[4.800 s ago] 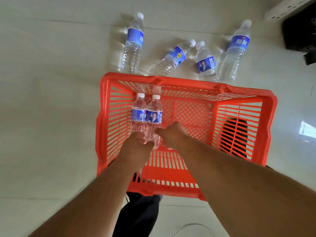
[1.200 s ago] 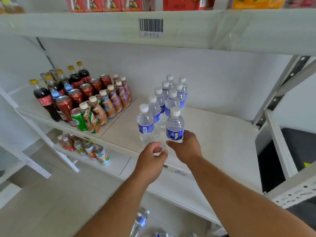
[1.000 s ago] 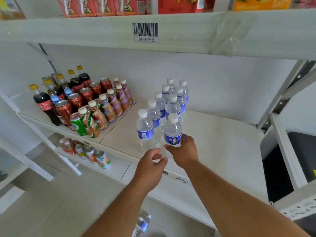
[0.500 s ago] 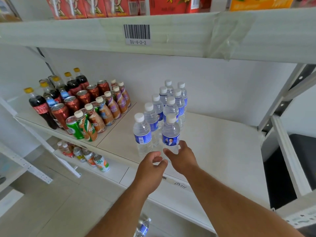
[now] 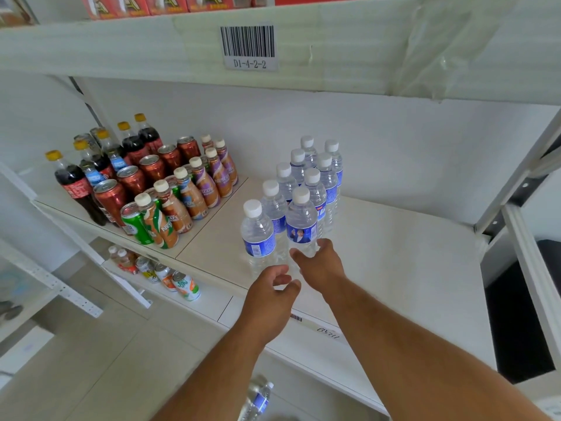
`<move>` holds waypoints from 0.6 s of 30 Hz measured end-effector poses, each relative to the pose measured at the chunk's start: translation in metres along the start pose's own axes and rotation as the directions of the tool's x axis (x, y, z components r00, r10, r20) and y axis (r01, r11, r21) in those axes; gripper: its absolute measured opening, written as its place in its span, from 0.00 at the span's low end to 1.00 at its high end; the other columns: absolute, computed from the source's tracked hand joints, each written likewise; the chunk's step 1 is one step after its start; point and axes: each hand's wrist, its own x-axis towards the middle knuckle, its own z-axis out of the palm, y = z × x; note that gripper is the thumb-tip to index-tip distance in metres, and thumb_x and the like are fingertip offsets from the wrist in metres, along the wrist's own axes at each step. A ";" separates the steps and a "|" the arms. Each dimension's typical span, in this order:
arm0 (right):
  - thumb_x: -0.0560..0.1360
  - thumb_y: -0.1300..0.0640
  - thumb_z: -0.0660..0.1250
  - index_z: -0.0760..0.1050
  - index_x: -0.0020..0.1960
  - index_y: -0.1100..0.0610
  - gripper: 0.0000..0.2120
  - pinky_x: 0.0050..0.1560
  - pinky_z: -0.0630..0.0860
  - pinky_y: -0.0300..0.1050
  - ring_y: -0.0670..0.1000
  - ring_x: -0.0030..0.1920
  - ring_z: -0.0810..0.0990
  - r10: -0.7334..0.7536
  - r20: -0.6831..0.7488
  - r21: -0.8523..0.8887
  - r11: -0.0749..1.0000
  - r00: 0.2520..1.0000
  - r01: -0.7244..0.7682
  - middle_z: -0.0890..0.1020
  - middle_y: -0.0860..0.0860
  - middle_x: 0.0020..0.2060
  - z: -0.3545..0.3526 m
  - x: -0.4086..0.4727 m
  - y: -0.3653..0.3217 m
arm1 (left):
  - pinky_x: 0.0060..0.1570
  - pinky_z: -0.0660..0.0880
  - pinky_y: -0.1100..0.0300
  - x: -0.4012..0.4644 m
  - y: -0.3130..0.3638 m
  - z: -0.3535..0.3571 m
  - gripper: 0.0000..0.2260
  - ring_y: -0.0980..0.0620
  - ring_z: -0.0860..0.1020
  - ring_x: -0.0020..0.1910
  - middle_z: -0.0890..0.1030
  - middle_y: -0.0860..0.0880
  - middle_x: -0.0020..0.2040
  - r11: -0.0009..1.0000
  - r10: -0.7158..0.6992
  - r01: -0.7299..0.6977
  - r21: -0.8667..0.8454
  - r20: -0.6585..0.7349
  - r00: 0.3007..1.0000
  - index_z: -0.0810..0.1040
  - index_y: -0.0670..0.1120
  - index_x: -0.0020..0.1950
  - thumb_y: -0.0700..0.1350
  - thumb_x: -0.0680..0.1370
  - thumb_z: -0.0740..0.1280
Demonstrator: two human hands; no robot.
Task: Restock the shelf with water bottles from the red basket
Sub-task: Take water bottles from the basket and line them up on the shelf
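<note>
Standing bottle (image 5: pixel 301 226), right fingers (image 5: pixel 322 245) beside

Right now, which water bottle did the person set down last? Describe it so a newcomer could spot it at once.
On the middle shelf, right of the cans and coffee bottles, stand two rows of water bottles. The front bottle of the right row is the one, just beyond the right hand. Its blue label alone shows a portrait picture.

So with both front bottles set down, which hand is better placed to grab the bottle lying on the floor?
Left, probably. The left hand is off the shelf and sits nearer the floor bottle below; the right hand is at the front right bottle.
</note>
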 end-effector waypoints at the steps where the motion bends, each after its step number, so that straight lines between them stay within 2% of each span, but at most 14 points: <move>1: 0.76 0.42 0.73 0.61 0.79 0.54 0.39 0.61 0.81 0.53 0.58 0.61 0.84 0.009 0.001 0.007 1.000 1.000 -0.009 0.76 0.54 0.70 0.000 0.000 0.000 | 0.62 0.80 0.47 0.000 0.000 0.000 0.18 0.54 0.81 0.58 0.79 0.58 0.62 1.000 -0.001 0.001 0.002 0.001 1.000 0.74 0.57 0.69 0.50 0.80 0.70; 6: 0.73 0.40 0.74 0.60 0.79 0.53 0.42 0.64 0.80 0.56 0.57 0.62 0.83 0.025 0.023 0.047 0.999 0.999 -0.026 0.77 0.54 0.70 0.001 -0.002 0.002 | 0.63 0.79 0.47 -0.001 -0.003 -0.004 0.17 0.54 0.82 0.58 0.80 0.58 0.61 1.000 -0.011 0.011 0.012 0.003 1.000 0.74 0.57 0.68 0.50 0.79 0.70; 13: 0.72 0.40 0.75 0.59 0.81 0.52 0.45 0.67 0.78 0.58 0.57 0.66 0.81 0.028 0.035 0.176 0.984 0.999 -0.034 0.71 0.53 0.76 -0.007 -0.025 0.007 | 0.63 0.79 0.47 -0.016 0.001 -0.015 0.17 0.55 0.82 0.57 0.80 0.61 0.60 0.999 -0.001 0.001 0.034 0.011 1.000 0.74 0.59 0.67 0.51 0.79 0.70; 18: 0.77 0.49 0.75 0.64 0.78 0.56 0.35 0.58 0.84 0.56 0.52 0.49 0.87 0.031 0.027 0.346 0.938 0.999 -0.038 0.74 0.54 0.68 -0.016 -0.071 0.007 | 0.62 0.79 0.47 -0.038 0.004 -0.027 0.17 0.56 0.82 0.55 0.80 0.61 0.58 0.997 0.049 -0.049 0.054 0.010 0.999 0.75 0.58 0.67 0.51 0.78 0.70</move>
